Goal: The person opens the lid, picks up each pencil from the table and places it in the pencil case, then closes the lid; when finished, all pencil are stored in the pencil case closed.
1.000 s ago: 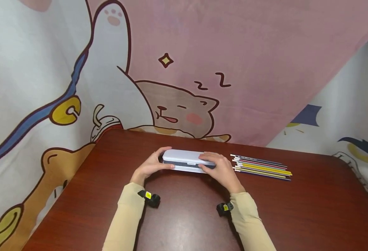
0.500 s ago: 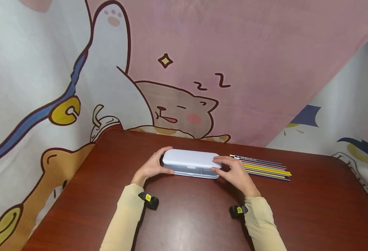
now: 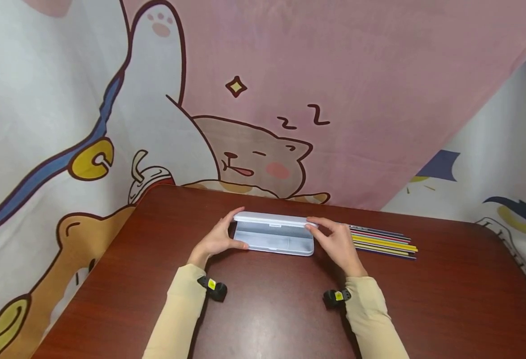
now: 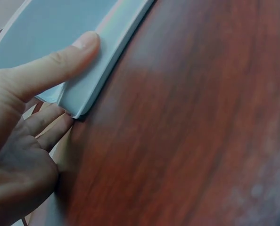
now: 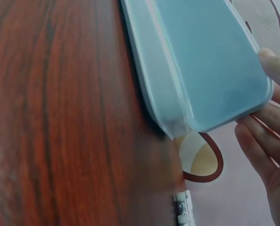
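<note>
A pale white plastic pencil case (image 3: 267,248) lies lengthwise on the table, its lid (image 3: 269,219) tilted up and its inside showing a low divider toward the right. My left hand (image 3: 217,238) grips the case's left end, with the thumb (image 4: 83,49) over the front rim and fingers behind. At the other end, my right hand (image 3: 338,245) pinches the lid's right corner between thumb and fingers. The right wrist view shows the raised lid (image 5: 215,61) with the thumb (image 5: 274,66) on its inner face.
Several pencils (image 3: 386,243), yellow, red and dark, lie side by side just right of the case, partly behind my right hand. The brown wooden table (image 3: 263,304) meets a printed curtain (image 3: 357,99) at the back.
My right hand has moved right along the case to the lid's corner. The lid has tilted farther up and back, exposing the inside. My left hand has stayed put.
</note>
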A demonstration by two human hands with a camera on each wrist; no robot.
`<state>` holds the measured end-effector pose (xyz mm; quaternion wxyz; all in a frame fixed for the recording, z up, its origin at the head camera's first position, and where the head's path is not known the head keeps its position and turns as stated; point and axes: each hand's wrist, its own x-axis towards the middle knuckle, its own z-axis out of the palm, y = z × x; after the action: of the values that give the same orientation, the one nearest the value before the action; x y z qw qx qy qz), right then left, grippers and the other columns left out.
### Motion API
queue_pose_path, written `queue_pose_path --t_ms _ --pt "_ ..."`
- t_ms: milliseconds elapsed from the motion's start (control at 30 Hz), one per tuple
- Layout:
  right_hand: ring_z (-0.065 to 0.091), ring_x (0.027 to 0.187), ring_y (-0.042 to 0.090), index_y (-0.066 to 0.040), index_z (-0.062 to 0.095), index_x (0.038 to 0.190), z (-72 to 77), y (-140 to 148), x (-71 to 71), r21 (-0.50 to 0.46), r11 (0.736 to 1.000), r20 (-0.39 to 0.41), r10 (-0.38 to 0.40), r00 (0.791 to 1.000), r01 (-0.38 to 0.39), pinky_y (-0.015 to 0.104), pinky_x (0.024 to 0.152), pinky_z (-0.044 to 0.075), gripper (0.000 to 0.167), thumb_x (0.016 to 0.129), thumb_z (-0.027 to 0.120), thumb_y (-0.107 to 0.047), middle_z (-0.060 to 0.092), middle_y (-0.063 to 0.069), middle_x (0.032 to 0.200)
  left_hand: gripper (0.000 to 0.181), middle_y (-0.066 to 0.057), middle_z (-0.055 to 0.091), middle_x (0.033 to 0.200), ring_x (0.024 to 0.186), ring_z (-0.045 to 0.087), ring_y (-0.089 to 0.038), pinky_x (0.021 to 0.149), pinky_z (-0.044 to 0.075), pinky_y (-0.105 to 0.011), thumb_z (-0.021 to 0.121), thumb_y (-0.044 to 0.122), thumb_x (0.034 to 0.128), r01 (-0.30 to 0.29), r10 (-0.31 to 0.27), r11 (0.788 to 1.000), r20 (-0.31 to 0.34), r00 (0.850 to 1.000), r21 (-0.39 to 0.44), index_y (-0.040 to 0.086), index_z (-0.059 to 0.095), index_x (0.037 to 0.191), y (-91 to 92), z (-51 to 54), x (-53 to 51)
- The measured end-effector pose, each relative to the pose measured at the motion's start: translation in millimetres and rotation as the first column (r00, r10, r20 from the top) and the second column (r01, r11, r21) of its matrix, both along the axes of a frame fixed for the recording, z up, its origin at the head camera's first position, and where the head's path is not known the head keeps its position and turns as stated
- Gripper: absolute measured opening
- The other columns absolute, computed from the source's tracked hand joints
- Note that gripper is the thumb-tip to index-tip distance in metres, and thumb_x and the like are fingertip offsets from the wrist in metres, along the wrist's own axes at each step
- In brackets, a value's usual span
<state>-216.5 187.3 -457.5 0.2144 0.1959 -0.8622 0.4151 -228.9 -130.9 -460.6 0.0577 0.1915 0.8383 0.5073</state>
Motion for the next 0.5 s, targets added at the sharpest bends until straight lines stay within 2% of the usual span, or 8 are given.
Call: queue_pose_path --t_ms 67,200,300,367,500 --pt "0.036 0.051 0.005 -0.008 0.076 0.102 -0.3 -2 -2.2 -0.008 1.0 -0.037 -0.028 0.999 0.027 0.022 0.045 0.029 0.02 0.083 0.078 -0.016 0.073 0.003 0.094 0.101 -0.025 0.046 0.137 0.132 0.037 -0.038 0.112 0.0 -0.056 0.087 0.002 0.066 0.003 -0.003 1.0 -0.002 1.0 0.0 0.002 0.029 0.149 -1.0 -0.8 -0.6" --pt "0.043 0.054 0.007 -0.009 0.076 0.1 1.3 -6 -6.7 -0.024 0.997 -0.068 -0.079 0.995 0.077 0.02 0.047 0.032 0.017 0.084 0.077 -0.016 0.073 0.002 0.092 0.107 -0.02 0.05 0.137 0.131 0.04 -0.032 0.112 0.0 -0.055 0.089 0.007 0.0646 0.005 -0.005 1.0 -0.018 1.0 0.002 0.005 0.025 0.151 -4.8 -22.1 -13.4" --pt "0.057 0.062 0.01 -0.008 0.076 0.101 3.7 -8 -10.6 -0.046 0.995 -0.062 -0.095 0.994 0.092 0.018 0.053 0.038 0.017 0.086 0.075 -0.017 0.073 0.003 0.091 0.107 -0.02 0.049 0.139 0.133 0.039 -0.032 0.112 0.0 -0.056 0.089 0.005 0.0643 0.005 -0.005 1.0 -0.029 1.0 0.012 0.003 0.025 0.15 -3.9 -22.0 -14.0" --pt "0.066 0.074 0.014 -0.006 0.075 0.102 4.9 -9 -12.9 -0.066 0.994 -0.057 -0.09 0.994 0.087 0.016 0.059 0.043 0.018 0.087 0.074 -0.016 0.073 0.004 0.092 0.106 -0.02 0.048 0.14 0.133 0.039 -0.032 0.112 0.0 -0.056 0.089 0.006 0.0643 -0.002 0.002 1.0 -0.03 1.0 0.011 0.002 0.026 0.149 -3.5 -22.3 -14.1" --pt "0.07 0.083 0.02 -0.004 0.074 0.104 5.2 -10 -16.7 -0.093 0.993 -0.058 -0.072 0.996 0.067 0.018 0.065 0.049 0.019 0.088 0.073 -0.014 0.073 0.007 0.096 0.104 -0.019 0.048 0.14 0.134 0.038 -0.031 0.112 0.0 -0.055 0.09 0.008 0.0649 -0.006 0.006 1.0 -0.024 1.0 -0.012 0.003 0.027 0.147 -2.3 -22.7 -14.4"
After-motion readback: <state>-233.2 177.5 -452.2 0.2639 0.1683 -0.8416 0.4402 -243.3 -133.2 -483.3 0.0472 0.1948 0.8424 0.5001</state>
